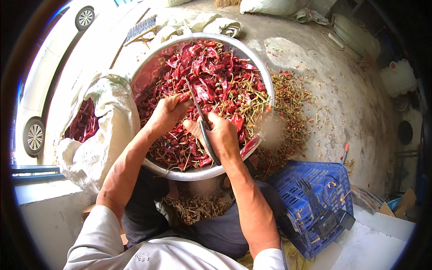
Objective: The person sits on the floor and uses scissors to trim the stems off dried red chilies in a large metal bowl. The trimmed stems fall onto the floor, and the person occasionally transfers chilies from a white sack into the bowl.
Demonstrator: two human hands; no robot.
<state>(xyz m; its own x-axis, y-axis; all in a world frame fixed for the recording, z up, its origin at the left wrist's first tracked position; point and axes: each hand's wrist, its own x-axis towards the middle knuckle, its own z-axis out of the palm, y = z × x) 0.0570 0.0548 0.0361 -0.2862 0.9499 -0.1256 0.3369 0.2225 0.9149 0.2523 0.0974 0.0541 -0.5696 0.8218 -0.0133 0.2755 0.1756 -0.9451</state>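
Note:
A wide metal basin (268, 81) in front of me is heaped with dried red chili peppers (206, 87) and pale stems (248, 101). My right hand (221, 136) grips scissors (201, 116) with dark handles, their blades pointing up and to the left over the heap. Left of the blades, my left hand (168, 111) pinches a red chili pepper (184, 98) between thumb and fingers. The pepper lies close beside the blades; whether they touch it I cannot tell.
A white woven sack (116, 125) holding dried chilies stands against the basin's left side. Cut stems (290, 108) litter the concrete floor at right. A blue plastic crate (314, 202) with a black device and cable sits near my right knee. More sacks (273, 6) lie beyond.

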